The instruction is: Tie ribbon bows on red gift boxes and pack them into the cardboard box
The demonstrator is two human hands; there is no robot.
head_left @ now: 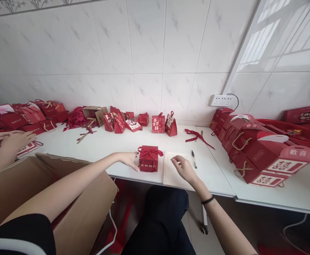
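Observation:
A small red gift box [148, 164] tied with a red ribbon bow [151, 151] stands upright near the table's front edge. My left hand [130, 160] is at its left side, thumb and fingers apart; whether they press on the box I cannot tell. Over an open notebook [174, 179] with rows of writing hovers my right hand [183, 169], away from the box. Its fingers are curled in, and nothing shows between them. A pen [194, 159] lies just right of the notebook.
Small red boxes [158, 124] stand along the wall. Large red boxes with rope handles [261, 156] are stacked at right. Loose ribbon [197, 136] lies behind the pen. A cardboard carton [91, 209] rises at left, past which another person's hands [14, 141] work.

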